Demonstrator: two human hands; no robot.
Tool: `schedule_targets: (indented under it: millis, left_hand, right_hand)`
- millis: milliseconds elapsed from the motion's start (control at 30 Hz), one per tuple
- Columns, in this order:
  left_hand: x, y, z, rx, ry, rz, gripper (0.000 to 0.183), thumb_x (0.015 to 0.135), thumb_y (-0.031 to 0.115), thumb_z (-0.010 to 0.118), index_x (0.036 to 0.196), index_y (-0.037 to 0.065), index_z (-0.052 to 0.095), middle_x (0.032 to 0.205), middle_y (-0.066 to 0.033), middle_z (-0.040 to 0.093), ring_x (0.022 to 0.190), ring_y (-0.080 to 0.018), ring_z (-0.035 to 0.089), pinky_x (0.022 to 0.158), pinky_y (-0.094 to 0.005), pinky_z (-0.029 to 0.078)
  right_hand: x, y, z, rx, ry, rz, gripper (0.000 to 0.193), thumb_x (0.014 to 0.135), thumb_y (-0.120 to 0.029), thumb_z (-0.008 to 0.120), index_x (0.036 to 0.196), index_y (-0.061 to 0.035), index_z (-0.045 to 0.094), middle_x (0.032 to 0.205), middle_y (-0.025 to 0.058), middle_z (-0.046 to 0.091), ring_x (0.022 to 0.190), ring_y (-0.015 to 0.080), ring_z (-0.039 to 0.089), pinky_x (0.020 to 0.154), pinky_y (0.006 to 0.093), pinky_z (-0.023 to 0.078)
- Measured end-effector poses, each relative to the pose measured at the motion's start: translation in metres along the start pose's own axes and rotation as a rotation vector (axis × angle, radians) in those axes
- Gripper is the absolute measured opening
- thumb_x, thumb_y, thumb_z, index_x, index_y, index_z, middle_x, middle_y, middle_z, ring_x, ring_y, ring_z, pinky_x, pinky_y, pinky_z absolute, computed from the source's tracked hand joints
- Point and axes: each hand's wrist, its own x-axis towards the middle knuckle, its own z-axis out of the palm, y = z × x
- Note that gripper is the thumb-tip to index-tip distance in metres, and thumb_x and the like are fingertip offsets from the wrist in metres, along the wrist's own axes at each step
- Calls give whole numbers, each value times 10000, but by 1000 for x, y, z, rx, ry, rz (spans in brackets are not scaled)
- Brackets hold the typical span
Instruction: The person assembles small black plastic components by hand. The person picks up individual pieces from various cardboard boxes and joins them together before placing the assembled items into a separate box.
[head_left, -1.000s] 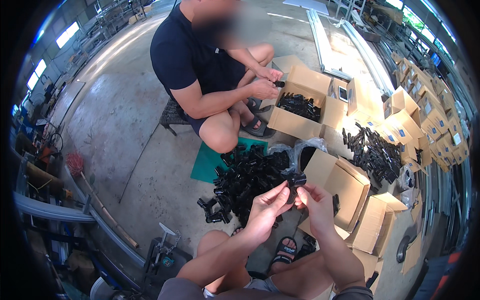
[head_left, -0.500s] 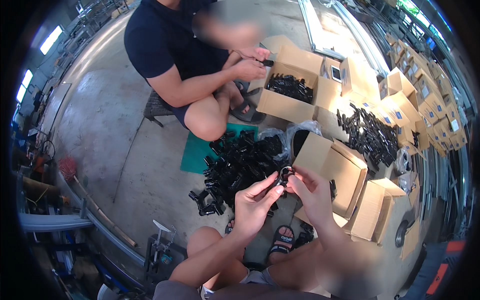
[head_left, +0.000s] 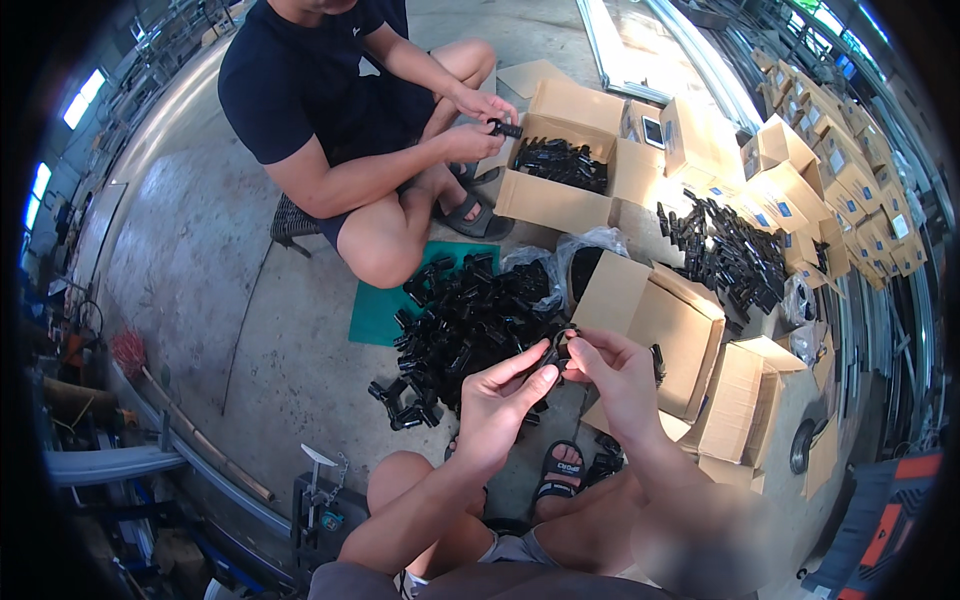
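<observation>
Between my two hands is a small black ring-shaped part [head_left: 562, 346], held up over a heap of black tubular fittings [head_left: 470, 320]. My left hand [head_left: 505, 400] pinches it from the left between thumb and fingers. From the other side, the fingertips of my right hand [head_left: 618, 378] close on the same part; they hide much of it. The heap lies partly on a green sheet [head_left: 372, 312] on the floor in front of me.
Opposite sits a person [head_left: 310, 110] holding a black fitting [head_left: 506, 129] beside an open carton [head_left: 555, 207] of similar parts. More black parts [head_left: 735, 255] lie at the right, near stacked cartons [head_left: 850, 190]. Another open carton [head_left: 665, 325] stands by my right hand. A bench vise [head_left: 322, 500] is at lower left.
The scene has shifted slightly left in view. The ring in my fingers has turned and shows less of its opening. Opposite, the person's fitting is seen more fully between their hands.
</observation>
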Motion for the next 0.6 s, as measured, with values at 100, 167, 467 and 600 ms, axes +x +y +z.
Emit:
schedule_targets:
  millis: [100,167,467,600]
  left_hand:
    - [-3,2,0,-5,1,-6,378,909,17,699,1275,-30,620,1105,-117,699,951,-104,649,855,-239,539]
    - [-3,1,-2,-8,17,-17,374,907,19,702,1269,-32,623,1112,-119,697,952,-105,650,852,-241,542]
    - [5,29,-28,-276,237,-46,420,982,191,625,1313,-57,550,1037,-124,695,890,-158,689,809,-259,581]
    - [6,42,-28,-313,287,-9,403,1002,216,588,1302,-52,557,1024,-119,689,882,-134,679,793,-236,580]
  right_hand:
    - [-2,-1,3,-24,18,10,353,919,-220,718,1139,53,671,971,91,702,793,128,668,762,262,556]
    - [1,6,1,-81,-24,-25,337,946,-225,688,1138,51,663,949,85,707,800,106,662,720,239,537]
    - [160,90,-65,-654,161,-141,336,981,-326,570,1017,-18,698,872,99,722,764,174,681,677,314,519]
    - [230,166,-72,-1183,109,-300,213,920,-232,606,980,-67,726,913,171,717,862,311,698,750,426,549]
